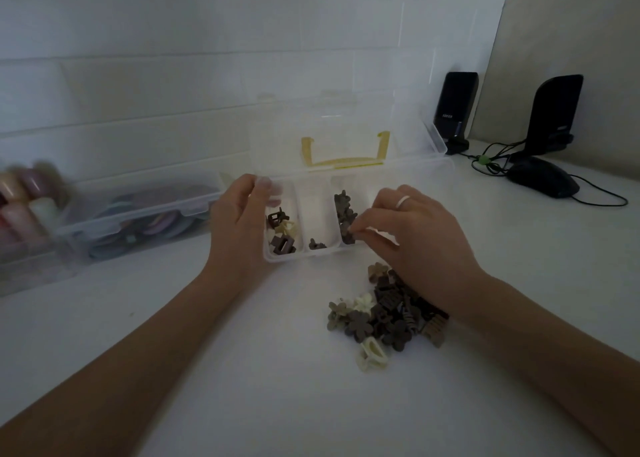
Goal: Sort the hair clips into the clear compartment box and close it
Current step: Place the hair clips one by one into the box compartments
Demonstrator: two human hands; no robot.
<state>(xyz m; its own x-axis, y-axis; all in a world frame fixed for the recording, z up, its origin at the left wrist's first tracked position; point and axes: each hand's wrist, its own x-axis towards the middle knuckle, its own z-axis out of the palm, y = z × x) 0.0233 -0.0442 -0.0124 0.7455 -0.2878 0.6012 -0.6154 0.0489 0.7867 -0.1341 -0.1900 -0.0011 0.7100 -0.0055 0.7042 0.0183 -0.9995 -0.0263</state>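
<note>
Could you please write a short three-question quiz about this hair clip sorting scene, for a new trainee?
1. True or false: the lid of the clear compartment box is already shut.
2. Which compartment holds only one clip: A left, B middle, C right?
3. Fill in: the unsorted pile of clips lies on the table under the ___ hand.

Key:
1. False; it stands open.
2. B.
3. Right; the right hand has its fingers at a flower clip in the right compartment, while the left hand holds the box's left edge.
</note>
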